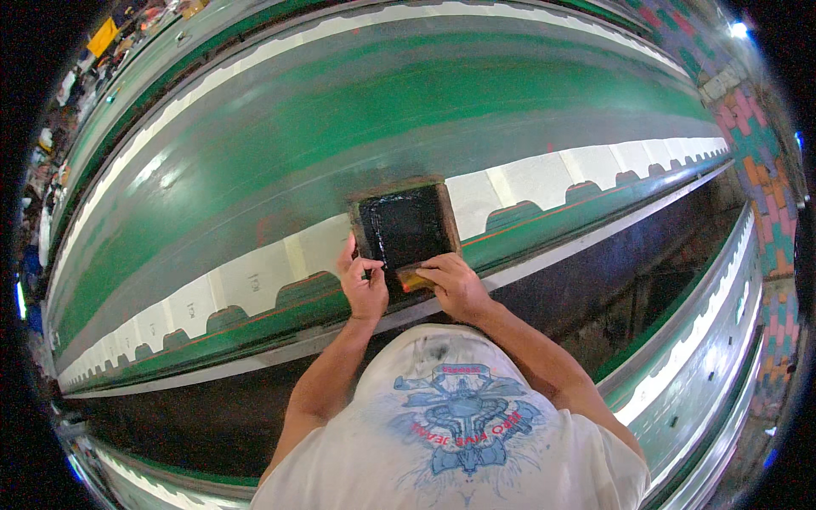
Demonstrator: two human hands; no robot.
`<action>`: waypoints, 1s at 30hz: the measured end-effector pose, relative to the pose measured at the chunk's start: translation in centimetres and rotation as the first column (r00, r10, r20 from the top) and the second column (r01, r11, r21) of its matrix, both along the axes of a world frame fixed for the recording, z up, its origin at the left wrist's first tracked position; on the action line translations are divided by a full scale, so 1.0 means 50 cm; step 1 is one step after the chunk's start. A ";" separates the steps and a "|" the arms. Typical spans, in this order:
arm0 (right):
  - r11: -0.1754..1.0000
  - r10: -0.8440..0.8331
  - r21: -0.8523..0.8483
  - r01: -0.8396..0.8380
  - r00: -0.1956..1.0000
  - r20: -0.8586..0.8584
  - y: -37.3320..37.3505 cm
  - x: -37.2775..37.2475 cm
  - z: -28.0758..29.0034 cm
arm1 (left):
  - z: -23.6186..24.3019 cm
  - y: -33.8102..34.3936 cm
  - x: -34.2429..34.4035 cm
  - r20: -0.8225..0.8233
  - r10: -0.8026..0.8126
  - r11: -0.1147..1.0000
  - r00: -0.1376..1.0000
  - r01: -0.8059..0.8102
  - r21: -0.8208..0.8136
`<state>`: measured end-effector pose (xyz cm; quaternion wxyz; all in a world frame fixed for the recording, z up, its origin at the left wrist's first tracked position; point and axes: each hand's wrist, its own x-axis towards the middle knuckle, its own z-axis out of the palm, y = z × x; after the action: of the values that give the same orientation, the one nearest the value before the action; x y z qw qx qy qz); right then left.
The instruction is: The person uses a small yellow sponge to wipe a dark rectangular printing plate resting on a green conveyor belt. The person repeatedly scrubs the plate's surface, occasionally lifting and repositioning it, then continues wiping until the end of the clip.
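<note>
A small wooden screen-printing frame (453,217) lies on the near edge of a long green table, over a strip of white pieces. Its inside is covered with wet, shiny black ink (404,229). My left hand (364,285) is at the frame's near left corner, one finger stretched along its left side and the others bent at the corner. My right hand (459,285) is closed on a small squeegee (415,279) with a yellow-orange face, held at the frame's near side. My fingers partly hide the squeegee and the frame's near edge.
White pieces with dark, scalloped printed shapes (514,214) line the green table (297,127) on both sides of the frame. A pale rail (586,242) runs along its near edge. More long tables (693,391) stand behind me. Coloured paving (765,221) lies at right, clutter at far left.
</note>
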<state>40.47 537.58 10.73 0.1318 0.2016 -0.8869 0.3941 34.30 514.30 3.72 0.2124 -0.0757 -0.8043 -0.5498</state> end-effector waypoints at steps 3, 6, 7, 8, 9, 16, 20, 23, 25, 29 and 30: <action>0.999 -0.044 -0.021 0.044 0.999 -0.006 0.118 0.013 0.004 | -0.013 0.107 -0.009 0.008 -0.004 1.000 1.000 0.005 -0.031; 0.999 -0.038 0.003 0.038 0.999 -0.017 0.219 0.010 0.004 | -0.025 0.205 -0.010 0.076 0.012 0.999 0.997 -0.015 0.035; 0.999 -0.034 0.025 0.034 0.999 -0.023 0.245 0.007 0.005 | -0.027 0.229 -0.012 0.079 0.020 0.998 0.997 -0.024 0.053; 0.999 -0.035 0.002 0.035 0.998 -0.047 0.262 0.002 0.003 | -0.029 0.248 -0.014 0.084 0.017 0.997 0.996 -0.022 0.068; 1.000 -0.013 -0.006 0.013 1.000 -0.027 0.278 -0.003 0.003 | -0.030 0.261 -0.018 0.160 0.016 0.996 0.987 -0.030 0.086; 0.990 0.123 0.070 -0.123 0.992 0.007 0.324 -0.026 0.018 | -0.035 0.277 -0.016 0.388 0.000 0.981 0.922 -0.076 0.179; 0.934 0.209 0.294 -0.203 0.978 0.011 0.321 -0.046 0.033 | -0.037 0.278 -0.022 0.225 0.020 0.995 0.974 -0.041 0.089; 0.875 0.273 0.390 -0.286 0.958 0.091 0.315 -0.066 0.041 | -0.040 0.276 -0.019 0.393 -0.007 0.989 0.919 -0.051 0.136; 0.826 0.329 0.425 -0.370 0.929 0.168 0.320 -0.091 0.047 | -0.043 0.276 -0.018 0.353 -0.008 0.991 0.936 -0.039 0.126; 0.719 0.419 0.455 -0.526 0.850 0.319 0.341 -0.190 0.059 | -0.049 0.280 -0.021 0.282 -0.014 0.987 0.959 -0.032 0.158; 0.752 0.411 0.376 -0.542 0.831 0.376 0.339 -0.220 0.057 | -0.050 0.281 -0.022 0.282 -0.032 0.981 0.959 -0.024 0.195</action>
<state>29.49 554.55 13.55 -0.1485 0.3928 -0.8822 0.2128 33.19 528.36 1.23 0.1001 0.0237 -0.7681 -0.6321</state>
